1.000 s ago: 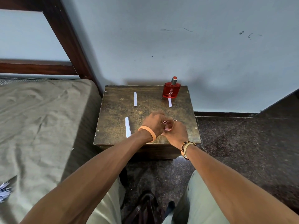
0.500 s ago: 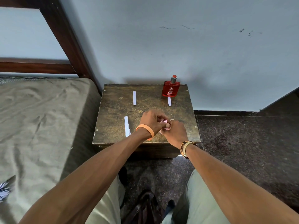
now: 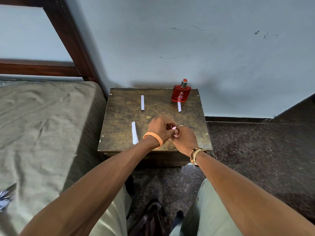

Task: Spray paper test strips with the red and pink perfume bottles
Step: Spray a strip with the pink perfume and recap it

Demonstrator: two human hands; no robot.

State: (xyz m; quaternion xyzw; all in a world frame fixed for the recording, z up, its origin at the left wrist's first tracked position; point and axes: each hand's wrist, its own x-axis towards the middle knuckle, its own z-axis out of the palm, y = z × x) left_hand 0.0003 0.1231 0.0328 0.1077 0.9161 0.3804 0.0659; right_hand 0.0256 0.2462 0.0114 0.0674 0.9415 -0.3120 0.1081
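A red perfume bottle [image 3: 181, 93] stands upright at the back right of a small wooden table [image 3: 119, 120], one white paper strip [image 3: 179, 106] lying just in front of it. Another strip [image 3: 142, 102] lies at the back middle, and a longer strip [image 3: 134, 135] lies front left. Over the table's front, my left hand [image 3: 159, 128] and my right hand [image 3: 185, 137] meet around a small pink perfume bottle [image 3: 173, 128]. Both hands have curled fingers on it, and most of it is hidden.
A bed with an olive sheet [image 3: 39, 126] lies close on the left, its dark wooden frame [image 3: 71, 40] against the pale wall. Dark speckled floor [image 3: 255, 159] spreads right of the table. My knees and a dark object [image 3: 151, 217] on the floor are below.
Both hands stay together on the pink bottle over the table's front and shifted only slightly. The red bottle and strips have not moved.
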